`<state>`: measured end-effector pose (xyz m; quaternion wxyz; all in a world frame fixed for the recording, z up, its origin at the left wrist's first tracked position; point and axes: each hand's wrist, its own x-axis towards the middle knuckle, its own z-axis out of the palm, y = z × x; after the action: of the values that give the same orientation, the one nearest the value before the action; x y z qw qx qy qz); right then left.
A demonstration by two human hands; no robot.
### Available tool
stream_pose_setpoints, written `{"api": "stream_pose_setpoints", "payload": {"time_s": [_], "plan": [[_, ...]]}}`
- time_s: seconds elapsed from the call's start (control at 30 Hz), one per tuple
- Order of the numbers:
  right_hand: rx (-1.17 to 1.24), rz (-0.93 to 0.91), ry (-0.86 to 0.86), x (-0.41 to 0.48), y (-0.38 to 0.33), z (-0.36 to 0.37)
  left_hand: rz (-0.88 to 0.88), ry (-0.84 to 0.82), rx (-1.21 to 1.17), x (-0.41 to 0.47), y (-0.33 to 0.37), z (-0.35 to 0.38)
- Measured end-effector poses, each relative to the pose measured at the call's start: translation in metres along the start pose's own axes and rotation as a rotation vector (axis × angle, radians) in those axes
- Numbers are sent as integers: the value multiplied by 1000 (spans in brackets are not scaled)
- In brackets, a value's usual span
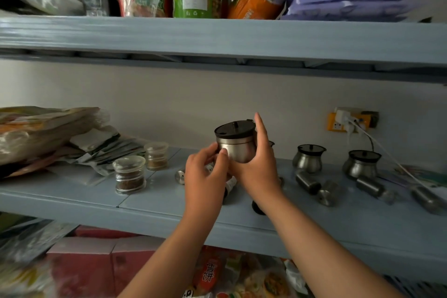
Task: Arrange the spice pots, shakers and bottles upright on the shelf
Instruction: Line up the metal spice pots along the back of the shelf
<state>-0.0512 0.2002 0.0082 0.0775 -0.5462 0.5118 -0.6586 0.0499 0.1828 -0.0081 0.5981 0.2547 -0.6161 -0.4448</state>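
A steel spice pot (238,145) with a black lid is held upright above the blue middle shelf (154,203). My right hand (260,167) wraps its right side; my left hand (205,172) pinches its left side. Two more steel pots (308,158) (360,164) stand upright at the right. Steel shakers lie on their sides there (307,182) (371,187) (427,198). Bottles (231,185) lie partly hidden under my hands. Two glass spice jars (129,174) (156,156) stand upright at the left.
Flat packets and bags (48,138) pile up at the shelf's left end. A yellow power strip (348,122) with white cables hangs on the back wall at the right. The upper shelf (217,36) carries jars and snack bags. Boxes and packets fill the shelf below.
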Motion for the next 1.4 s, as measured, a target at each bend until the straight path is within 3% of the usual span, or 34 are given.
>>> {"api": "stream_pose_setpoints", "payload": {"time_s": [0.1, 0.23, 0.4, 0.57, 0.7, 0.93, 1.1, 1.4], "plan": [[72, 6, -12, -7, -8, -7, -6, 23, -107, -6, 8, -6], [192, 27, -84, -14, -20, -18, -158, -26, -210, -6, 14, -15], [292, 3, -135, -20, -33, -28, -310, -269, -429, -8, 16, -17], [363, 2, -164, -20, -39, -37, -261, -411, -553, -13, 24, -14], [463, 35, -157, -20, -42, -44, -198, -373, -582, -16, 33, -6], [405, 27, -52, -24, -51, -42, -163, -116, -713, -26, 46, 10], [343, 16, -86, -36, -59, -37, -48, 42, -575, -30, 57, 14], [470, 48, -73, -37, -63, -33, -17, 2, -569, -35, 58, 8]]}}
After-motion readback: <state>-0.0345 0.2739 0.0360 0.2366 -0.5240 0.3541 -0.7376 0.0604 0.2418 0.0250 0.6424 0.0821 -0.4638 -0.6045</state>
